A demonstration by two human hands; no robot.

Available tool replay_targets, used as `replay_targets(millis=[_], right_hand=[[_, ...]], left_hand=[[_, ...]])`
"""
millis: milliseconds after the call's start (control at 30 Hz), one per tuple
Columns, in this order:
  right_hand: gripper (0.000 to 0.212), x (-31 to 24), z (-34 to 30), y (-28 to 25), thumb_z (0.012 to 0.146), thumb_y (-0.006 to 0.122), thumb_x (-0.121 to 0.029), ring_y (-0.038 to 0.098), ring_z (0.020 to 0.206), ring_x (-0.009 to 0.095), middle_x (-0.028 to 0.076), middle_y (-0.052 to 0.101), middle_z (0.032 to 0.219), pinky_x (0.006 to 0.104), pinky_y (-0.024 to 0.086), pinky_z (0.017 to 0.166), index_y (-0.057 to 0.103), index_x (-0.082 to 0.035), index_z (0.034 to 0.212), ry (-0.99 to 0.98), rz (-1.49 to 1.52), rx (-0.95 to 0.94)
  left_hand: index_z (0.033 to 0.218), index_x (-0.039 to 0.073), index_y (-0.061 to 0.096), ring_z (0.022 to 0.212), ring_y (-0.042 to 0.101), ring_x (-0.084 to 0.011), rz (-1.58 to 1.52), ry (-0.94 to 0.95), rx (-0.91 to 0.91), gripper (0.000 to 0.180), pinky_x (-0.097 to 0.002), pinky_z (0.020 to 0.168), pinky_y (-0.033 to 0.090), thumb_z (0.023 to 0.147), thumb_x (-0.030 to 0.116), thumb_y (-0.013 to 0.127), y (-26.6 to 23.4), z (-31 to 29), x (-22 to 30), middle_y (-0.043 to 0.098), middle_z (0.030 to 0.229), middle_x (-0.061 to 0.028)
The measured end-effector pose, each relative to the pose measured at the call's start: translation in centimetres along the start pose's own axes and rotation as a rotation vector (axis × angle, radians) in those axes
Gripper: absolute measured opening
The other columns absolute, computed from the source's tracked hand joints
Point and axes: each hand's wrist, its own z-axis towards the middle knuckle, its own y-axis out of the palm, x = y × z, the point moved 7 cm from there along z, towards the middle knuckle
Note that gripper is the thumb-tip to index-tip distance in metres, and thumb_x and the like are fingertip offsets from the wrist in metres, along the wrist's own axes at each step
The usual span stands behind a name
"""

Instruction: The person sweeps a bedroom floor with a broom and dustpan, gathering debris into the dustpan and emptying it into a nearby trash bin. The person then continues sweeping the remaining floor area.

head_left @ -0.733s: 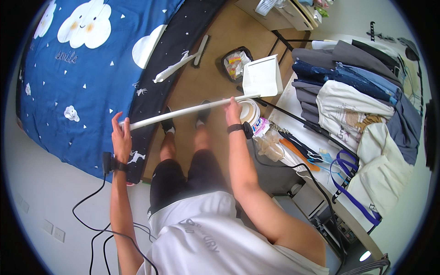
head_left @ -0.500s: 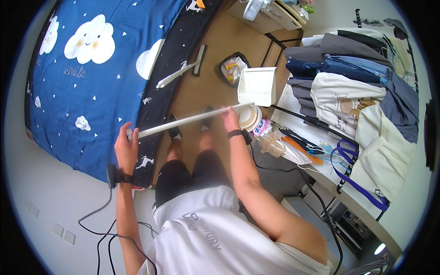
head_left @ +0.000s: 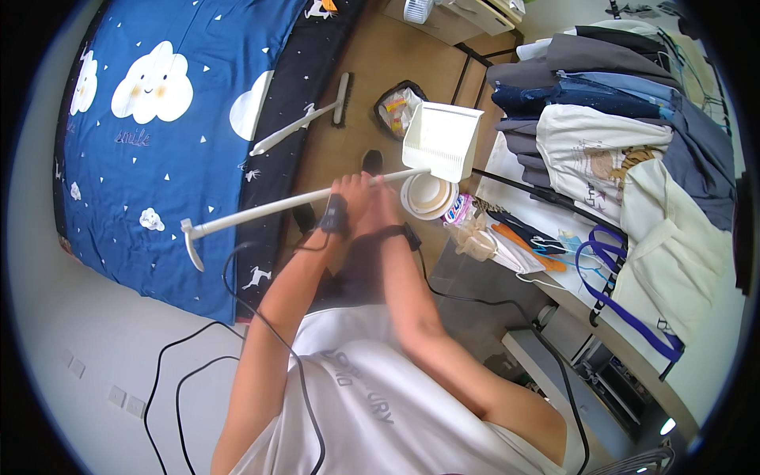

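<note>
A white long-handled dustpan (head_left: 440, 142) slants across the space in front of me. Its pan is at the upper right, over the floor, and the curved crosspiece at the other end of its pole is above the bed's edge. My left hand (head_left: 349, 202) is wrapped round the pole about two thirds of the way toward the pan. Right beside it, nearer the pan, my right hand (head_left: 381, 207) also grips the pole; its fingers are partly hidden. A broom (head_left: 294, 129) with a white handle stands on its grey brush head, its handle leaning against the bed.
A bed (head_left: 182, 166) with a blue cloud-print cover fills the left. Beyond the pan stands a lined wastebasket (head_left: 400, 109). Hanging clothes (head_left: 590, 99) and a cluttered white shelf (head_left: 507, 178) line the right. Black cables (head_left: 273, 336) trail from my wrists.
My left hand has slid from the pole's far end toward the pan, next to my right hand. The crosspiece is now uncovered, and the pole has shifted left.
</note>
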Motion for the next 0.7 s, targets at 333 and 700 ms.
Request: replay_targets(millis=[333,700], right_hand=[[0.030,-13.6,1.7,0.0,0.101,0.059,-0.025,0.068,0.069,0.015,0.007,0.072,0.085,0.0297,0.055,0.064,0.070,0.002,0.099,0.196,-0.923,-0.102],[0.051,-27.7,24.2,-0.8,0.069,0.082,-0.050,0.072,0.080,0.037,0.020,0.073,0.083,0.0432,0.056,0.076,0.075,0.000,0.079,-0.157,-2.296,-0.267]], left_hand=[[0.085,0.007,0.061,0.067,0.069,-0.0294,0.021,-0.039,-0.109,0.034,-0.0404,0.057,0.053,0.099,0.038,0.055,3.4,6.8,1.3,0.068,0.076,-0.0118],[0.098,0.008,0.057,0.070,0.068,-0.0266,0.004,-0.177,-0.199,0.014,-0.0381,0.059,0.052,0.087,0.017,0.060,4.2,9.6,3.8,0.065,0.081,-0.0096]])
